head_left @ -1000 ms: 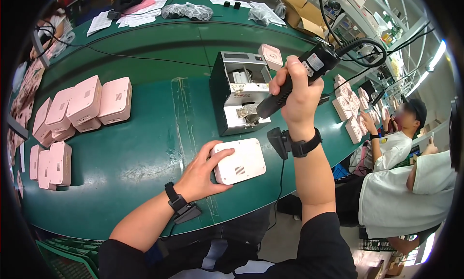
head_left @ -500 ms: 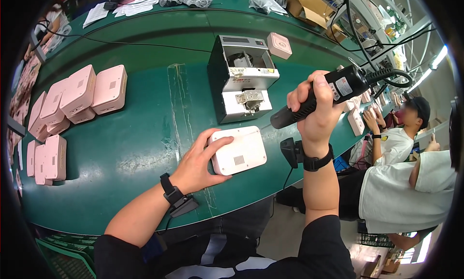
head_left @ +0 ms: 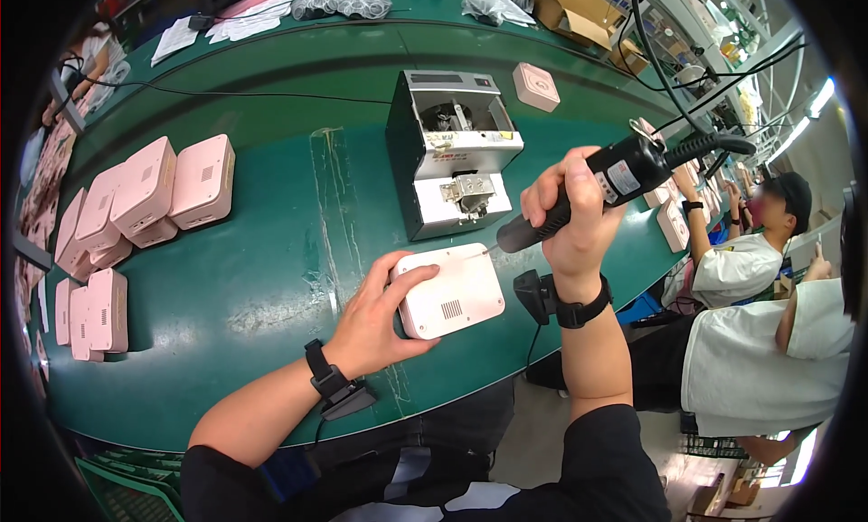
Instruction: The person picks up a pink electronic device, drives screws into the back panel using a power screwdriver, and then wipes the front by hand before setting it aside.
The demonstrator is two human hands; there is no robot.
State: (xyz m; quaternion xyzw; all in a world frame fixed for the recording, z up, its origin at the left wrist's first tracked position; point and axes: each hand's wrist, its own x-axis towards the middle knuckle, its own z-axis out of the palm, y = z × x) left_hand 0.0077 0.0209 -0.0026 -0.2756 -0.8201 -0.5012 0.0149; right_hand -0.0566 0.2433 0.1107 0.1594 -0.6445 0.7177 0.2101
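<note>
A pale pink plastic case [head_left: 463, 307] lies on the green table in front of me, its vent slots and corner screw holes facing up. My left hand [head_left: 375, 307] grips its left side, thumb at the near edge and fingers over the top. In my right hand [head_left: 579, 216] is a black electric screwdriver [head_left: 624, 176], tilted, with its cable running up and right. The thin bit points down at the case's far right corner; whether it sits in the hole I cannot tell. Just beyond the case stands a screw feeder [head_left: 461, 197] with a metal pick-up block.
Several similar pink cases [head_left: 145, 186] are stacked at the left. Another pink case [head_left: 537, 86] lies beyond the feeder. Papers [head_left: 249, 18], bagged parts and an open cardboard box [head_left: 579, 16] occupy the far side. People [head_left: 759, 251] work along the right, near more cases.
My right hand has brought the screwdriver left and down, its bit closer to the case's corner. The left hand keeps its hold. The pink case beyond the feeder has shifted right.
</note>
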